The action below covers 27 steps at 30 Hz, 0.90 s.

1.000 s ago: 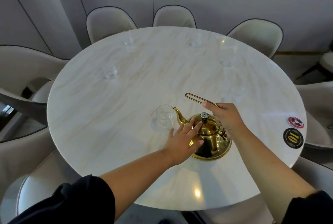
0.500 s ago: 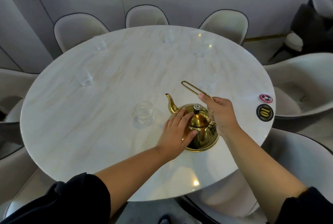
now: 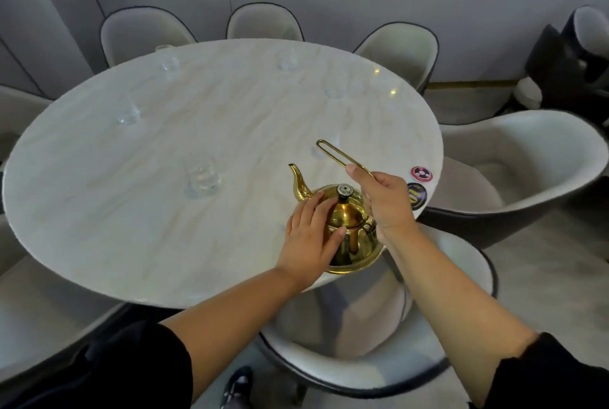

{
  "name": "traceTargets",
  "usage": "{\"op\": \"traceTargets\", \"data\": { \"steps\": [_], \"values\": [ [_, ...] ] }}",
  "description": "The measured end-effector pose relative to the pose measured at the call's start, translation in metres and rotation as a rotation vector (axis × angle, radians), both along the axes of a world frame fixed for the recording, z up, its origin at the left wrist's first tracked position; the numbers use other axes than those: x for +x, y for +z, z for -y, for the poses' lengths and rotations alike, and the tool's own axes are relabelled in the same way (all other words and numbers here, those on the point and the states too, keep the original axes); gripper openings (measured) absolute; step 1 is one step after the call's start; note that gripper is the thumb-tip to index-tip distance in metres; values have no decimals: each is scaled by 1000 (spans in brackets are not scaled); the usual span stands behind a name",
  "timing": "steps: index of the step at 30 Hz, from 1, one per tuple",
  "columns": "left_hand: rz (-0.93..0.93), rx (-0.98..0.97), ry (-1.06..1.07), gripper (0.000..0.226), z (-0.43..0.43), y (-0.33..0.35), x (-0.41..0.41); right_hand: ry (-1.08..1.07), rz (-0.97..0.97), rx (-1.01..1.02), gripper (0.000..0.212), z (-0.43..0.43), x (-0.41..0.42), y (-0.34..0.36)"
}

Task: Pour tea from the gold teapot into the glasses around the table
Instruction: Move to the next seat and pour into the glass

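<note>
Teapot [image 3: 349, 227] at the near edge of the tabletop [image 3: 164, 211], both hands on it

The right hand [image 3: 384, 202] is closed on the wire handle [image 3: 333, 153]; the left hand [image 3: 311, 237] lies flat and open on the lid. Polished metal – probably slippery and heavy when full. Glasses [image 3: 201, 174] look fragile on smooth marble; pale chairs [image 3: 514, 171] all around.

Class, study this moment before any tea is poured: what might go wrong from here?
1. The gold teapot sits at the marble table edge; a nudge might tip it off.
2. The right hand grips the thin wire handle low down, so the pot may swing.
3. The left hand rests on the pot; if the tea is hot, it could burn.
</note>
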<state>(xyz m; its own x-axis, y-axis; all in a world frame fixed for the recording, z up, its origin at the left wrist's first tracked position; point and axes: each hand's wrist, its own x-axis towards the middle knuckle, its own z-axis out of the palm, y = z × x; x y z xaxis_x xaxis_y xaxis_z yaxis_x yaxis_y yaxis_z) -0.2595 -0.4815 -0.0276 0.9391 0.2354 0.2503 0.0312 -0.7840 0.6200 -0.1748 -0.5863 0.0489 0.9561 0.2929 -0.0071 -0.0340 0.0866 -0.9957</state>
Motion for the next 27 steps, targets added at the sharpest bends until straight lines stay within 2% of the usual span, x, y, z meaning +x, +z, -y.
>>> {"op": "traceTargets", "data": {
  "steps": [11, 19, 27],
  "values": [
    [26, 20, 54, 62, 91, 12, 23, 42, -5, 31, 59, 89, 26, 13],
    [0, 20, 73, 65, 109, -1, 66, 65, 9, -18, 62, 105, 74, 3],
    [8, -14, 143, 59, 118, 0, 137, 155, 59, -18, 56, 109, 151, 4]
  ]
}}
